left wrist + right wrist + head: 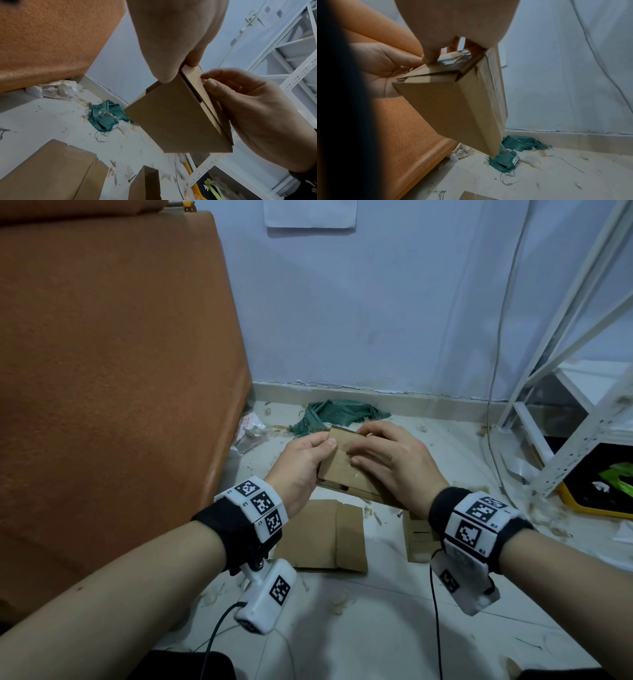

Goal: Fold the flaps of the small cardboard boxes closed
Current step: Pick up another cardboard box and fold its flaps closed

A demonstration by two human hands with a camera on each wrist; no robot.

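Note:
A small brown cardboard box (342, 470) is held in the air above the floor between both hands. My left hand (322, 446) grips its left end, thumb on top and fingers beneath. My right hand (356, 455) lies over the top, fingers bent over a flap. In the left wrist view the left hand (178, 73) pinches a corner of the box (171, 121), and the right hand (207, 81) curls on the flap edge. The right wrist view shows the right thumb pressing a taped end flap of the box (453, 101), with the left hand (393, 67) behind it.
On the floor under the hands lie a flat cardboard sheet (322, 535) and another cardboard piece (418, 539). A green bag (339, 412) lies by the wall. An orange cushion (102, 371) rises on the left, a white metal rack (565, 405) and a yellow-rimmed tray (603, 481) on the right.

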